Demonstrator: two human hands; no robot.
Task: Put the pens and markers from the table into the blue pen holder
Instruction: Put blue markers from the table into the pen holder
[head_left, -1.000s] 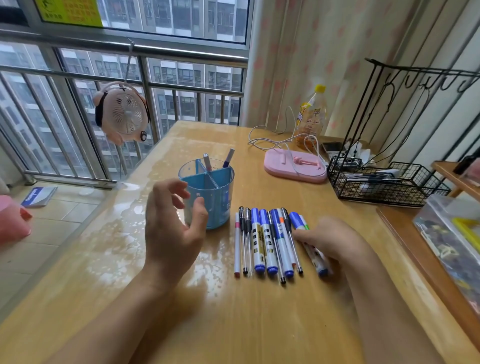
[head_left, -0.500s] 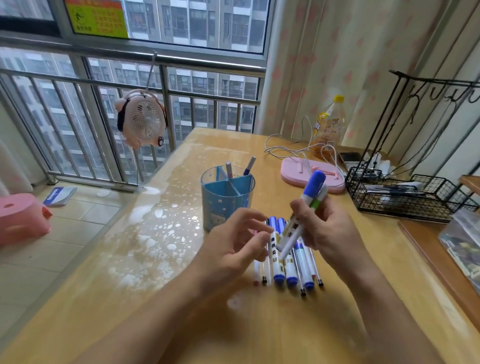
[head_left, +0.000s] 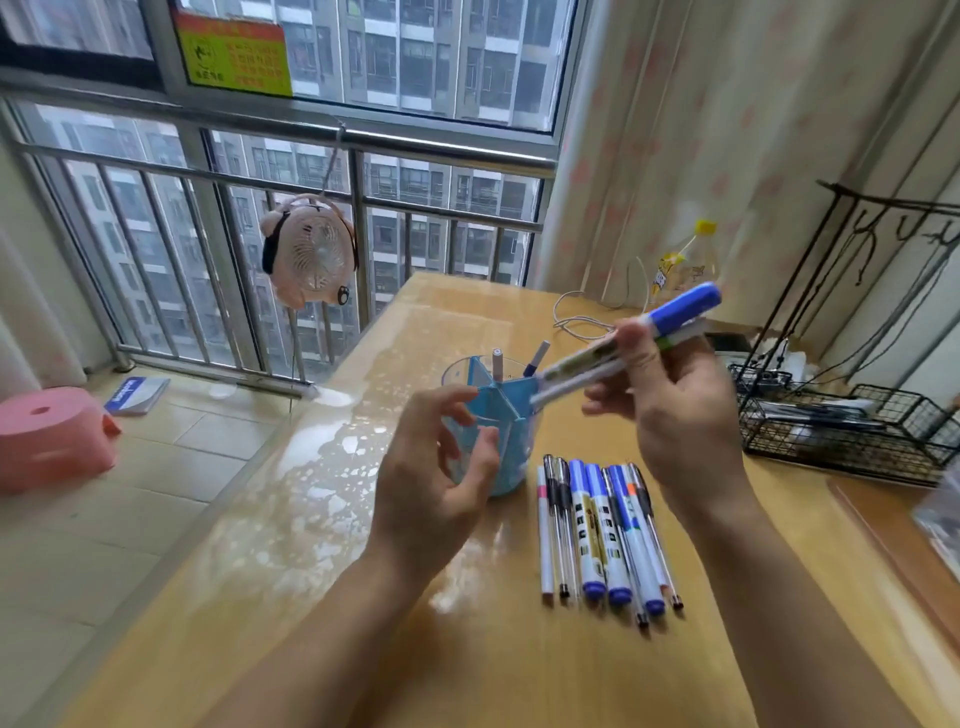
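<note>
Right hand (head_left: 680, 415), pinching two markers (head_left: 623, 348), has swung their near ends over the holder (head_left: 493, 415); left hand (head_left: 436, 467), fingers spread and empty, now beside it; drop-in looks imminent.

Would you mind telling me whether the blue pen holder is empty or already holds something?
Not empty. Two pens stand upright in the blue pen holder, their tips poking above its rim.

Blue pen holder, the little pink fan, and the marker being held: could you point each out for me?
blue pen holder (head_left: 511, 470), head view, on its outer wall near the base.
pink fan (head_left: 311, 254), head view, on the round front grille.
blue-capped marker (head_left: 685, 306), head view, on its blue cap, above the right hand (head_left: 685, 415).
</note>
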